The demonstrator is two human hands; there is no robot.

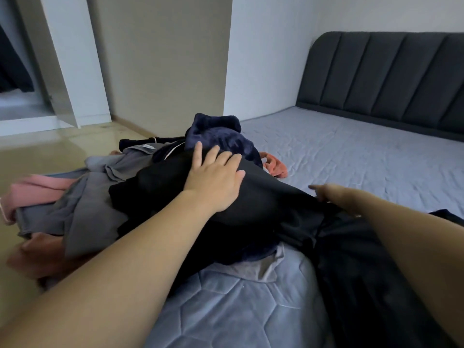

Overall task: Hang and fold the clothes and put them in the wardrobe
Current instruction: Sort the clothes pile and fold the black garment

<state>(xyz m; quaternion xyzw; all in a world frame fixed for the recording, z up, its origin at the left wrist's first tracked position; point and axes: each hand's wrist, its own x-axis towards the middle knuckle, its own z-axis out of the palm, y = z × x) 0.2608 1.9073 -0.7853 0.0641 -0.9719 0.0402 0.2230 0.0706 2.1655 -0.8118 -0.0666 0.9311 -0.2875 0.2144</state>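
At the bed's point(351, 146) left edge, your left hand point(216, 175) lies flat, fingers straight, on a black garment point(160, 187) topping the clothes pile point(100, 197). Your right hand point(326, 193) is blurred beside the same dark cloth toward the near edge; you cannot tell whether it grips. Well apart from the bed, the wardrobe point(62, 71) stands open by the far-left wall.

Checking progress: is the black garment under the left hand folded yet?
Not folded: the black garment lies rumpled atop the pile, left hand flat on it.
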